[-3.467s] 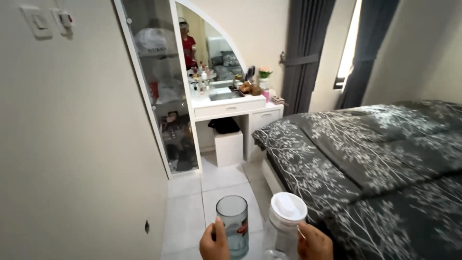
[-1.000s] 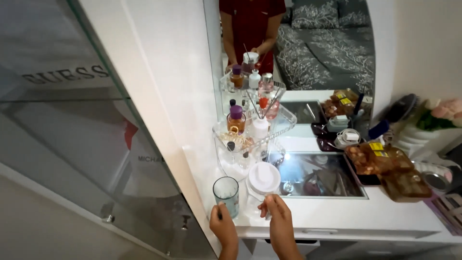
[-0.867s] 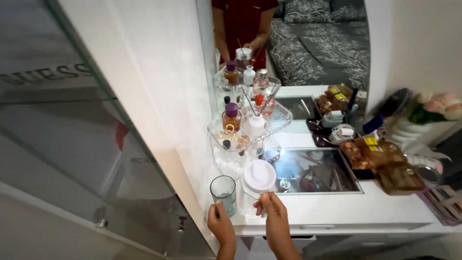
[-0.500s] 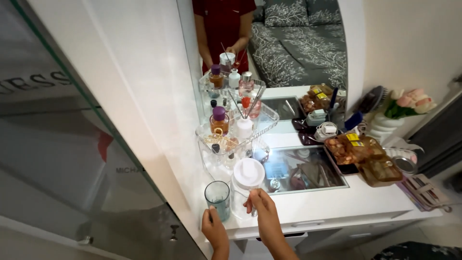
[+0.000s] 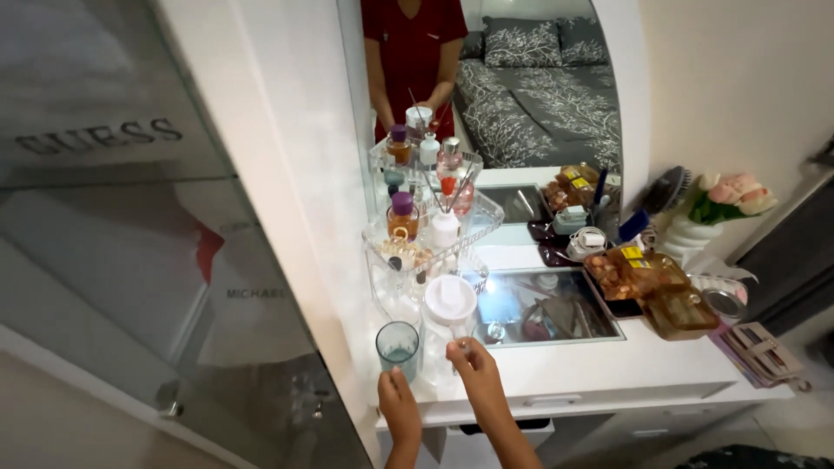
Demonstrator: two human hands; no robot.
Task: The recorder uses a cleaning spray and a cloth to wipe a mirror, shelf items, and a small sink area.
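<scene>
Pitcher (image 5: 445, 334), clear with a white lid, stands on the white vanity top (image 5: 608, 365) at its left front corner, below a clear tiered organizer (image 5: 430, 239) of perfume bottles. Right hand (image 5: 473, 369) grips its handle. Left hand (image 5: 398, 395) wraps the base of a tinted glass (image 5: 398, 347) just left of the pitcher.

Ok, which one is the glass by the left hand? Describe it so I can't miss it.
On the white dressing table, go to its front left corner, below the clear tiered organiser. The glass stands there beside the white-lidded pitcher: open-topped, blue-green tinted, touched by the left hand.
</scene>
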